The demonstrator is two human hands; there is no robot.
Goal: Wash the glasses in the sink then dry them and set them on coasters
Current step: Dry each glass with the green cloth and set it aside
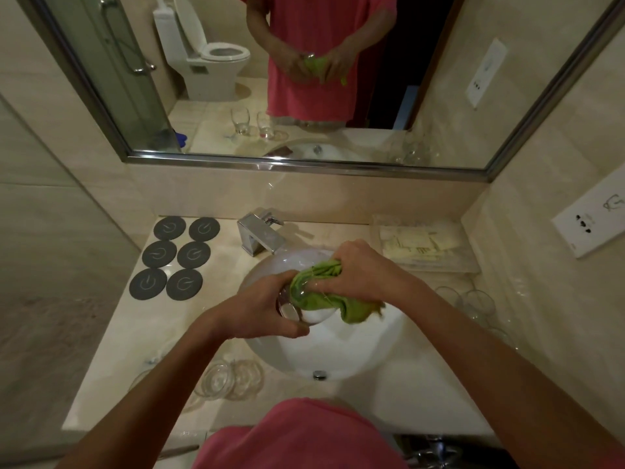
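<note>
Your left hand [267, 306] grips one clear glass [297, 308] by its base end, fingers curled round it, holding it on its side above the white sink [338, 353]. Your right hand [358, 269] clenches a single green cloth [324, 289], bunched and pushed into the mouth of the glass, with a loose tail hanging off below your wrist.

Six dark round coasters [176, 257] lie on the counter [111, 367] to your left of the tap, set in three rows of two, all bare.

Near the front left edge of the counter, partly behind your left forearm, stand clear glasses [233, 379]; you can make out two rims side by side, and perhaps more to their left, though the glare makes the count uncertain. On the right of the sink stands another cluster of glasses [477, 302]: at least two rims show, the rest too faint to count.

One chrome tap [257, 235] sits at the back of the sink. One clear tray [422, 245] of pale packets lies at the back right. One white socket plate [592, 221] is on the right wall. The mirror [304, 79] above shows one toilet and your hands with the cloth.
</note>
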